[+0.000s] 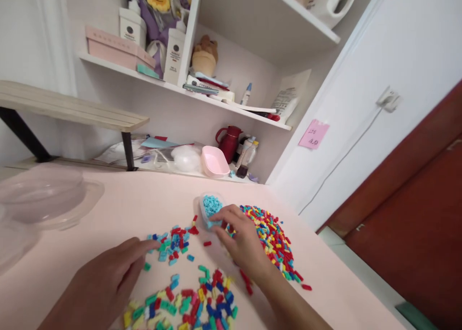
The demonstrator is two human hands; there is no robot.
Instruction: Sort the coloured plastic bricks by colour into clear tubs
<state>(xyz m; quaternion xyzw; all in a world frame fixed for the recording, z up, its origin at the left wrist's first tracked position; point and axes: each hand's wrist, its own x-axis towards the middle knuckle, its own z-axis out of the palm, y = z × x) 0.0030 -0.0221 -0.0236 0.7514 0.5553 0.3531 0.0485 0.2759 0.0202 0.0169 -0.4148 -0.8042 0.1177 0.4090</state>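
Head view, right hand at cup of blue bricks, grip narrow, any hold unclear, left hand at mixed bricks, grip cannot be told, pink worktop.

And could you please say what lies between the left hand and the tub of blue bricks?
In the head view, a cluster of blue, red and green bricks lies between the left hand and the tub.

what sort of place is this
It looks like a desk in someone's home or dorm room, though I can't tell which. Pump bottles stand on a built-in shelf, a red jug sits beneath it, and toy bricks cover part of the desktop.
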